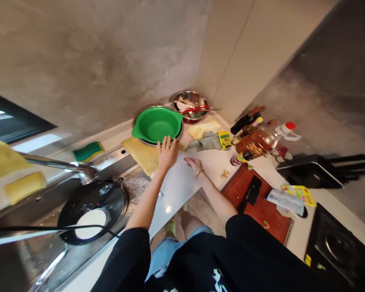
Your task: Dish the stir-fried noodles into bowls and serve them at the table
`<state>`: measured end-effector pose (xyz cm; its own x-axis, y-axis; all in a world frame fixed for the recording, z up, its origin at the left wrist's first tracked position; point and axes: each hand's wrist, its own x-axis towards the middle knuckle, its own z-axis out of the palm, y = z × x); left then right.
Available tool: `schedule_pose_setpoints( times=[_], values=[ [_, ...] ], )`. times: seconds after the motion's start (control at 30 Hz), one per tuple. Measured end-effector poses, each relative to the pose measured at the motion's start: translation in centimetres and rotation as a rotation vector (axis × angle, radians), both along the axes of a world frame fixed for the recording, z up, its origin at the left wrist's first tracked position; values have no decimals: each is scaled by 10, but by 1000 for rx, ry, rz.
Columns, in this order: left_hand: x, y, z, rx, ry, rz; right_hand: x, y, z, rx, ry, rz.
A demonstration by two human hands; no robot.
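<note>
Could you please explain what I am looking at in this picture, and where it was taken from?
There is no machine here. A camera worn on a person's head looks down at their two bare hands, which is why the kitchen looks tilted. The left hand is spread open over a yellow cloth, with its fingertips at the rim of a round green plastic bowl. The right hand lies flat on the white countertop. Neither hand holds anything. A black frying pan sits in the steel sink. To the right are a red-brown cutting board and a clear bottle of amber oil.
</note>
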<state>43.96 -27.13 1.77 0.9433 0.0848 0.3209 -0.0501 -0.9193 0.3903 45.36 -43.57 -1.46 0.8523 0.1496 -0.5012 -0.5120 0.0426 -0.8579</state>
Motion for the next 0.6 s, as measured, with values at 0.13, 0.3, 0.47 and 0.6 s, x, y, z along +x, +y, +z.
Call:
schedule_pose_setpoints(
  times=[0.13,0.3,0.47,0.6],
  values=[
    [-37,-87,-10,-209,78,-237,-101,-104,-4,-628,-193,-120],
    [-100,-174,-27,-392,152,-447,-181,-221,6,-1424,179,-275],
    [-153,-220,-31,-468,215,-564,-173,-266,9,-1301,394,-131],
    [-181,-235,-29,-570,258,-582,-196,-275,23,-1284,363,-90]
  ],
)
